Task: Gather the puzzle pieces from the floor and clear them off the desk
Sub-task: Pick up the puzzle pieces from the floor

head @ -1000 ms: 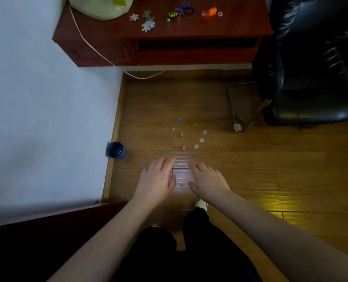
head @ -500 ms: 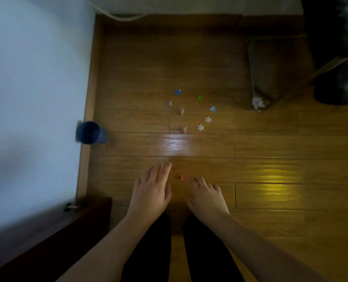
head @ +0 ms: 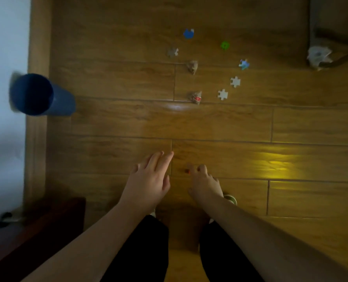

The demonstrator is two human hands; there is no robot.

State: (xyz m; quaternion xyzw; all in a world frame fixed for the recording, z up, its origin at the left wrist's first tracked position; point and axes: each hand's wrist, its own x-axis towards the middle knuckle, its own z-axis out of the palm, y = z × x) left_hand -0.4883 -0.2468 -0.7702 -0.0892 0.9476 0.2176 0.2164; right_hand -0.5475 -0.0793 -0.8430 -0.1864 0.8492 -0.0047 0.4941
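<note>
Several puzzle pieces lie scattered on the wooden floor ahead: a blue piece (head: pixel 188 33), a green piece (head: pixel 225 45), a light blue piece (head: pixel 244 64), two white pieces (head: pixel 235 81) (head: pixel 223 94), and brownish pieces (head: pixel 193 66) (head: pixel 196 97) (head: pixel 173 52). A tiny red bit (head: pixel 187 170) lies between my hands. My left hand (head: pixel 148 182) hovers low over the floor, fingers extended, holding nothing. My right hand (head: pixel 204 183) is beside it, fingers spread and empty, its fingertips close to the red bit.
A dark blue cup (head: pixel 35 94) lies on its side against the white wall at left. A chair base (head: pixel 331 51) with a crumpled white scrap (head: pixel 318 55) is at the upper right. Dark wooden furniture (head: pixel 37 226) stands at lower left. My legs are below.
The view has tilted down and closer to the floor; the desk and chair seat have left the frame. Both hands stay open near each other, low over the floor.
</note>
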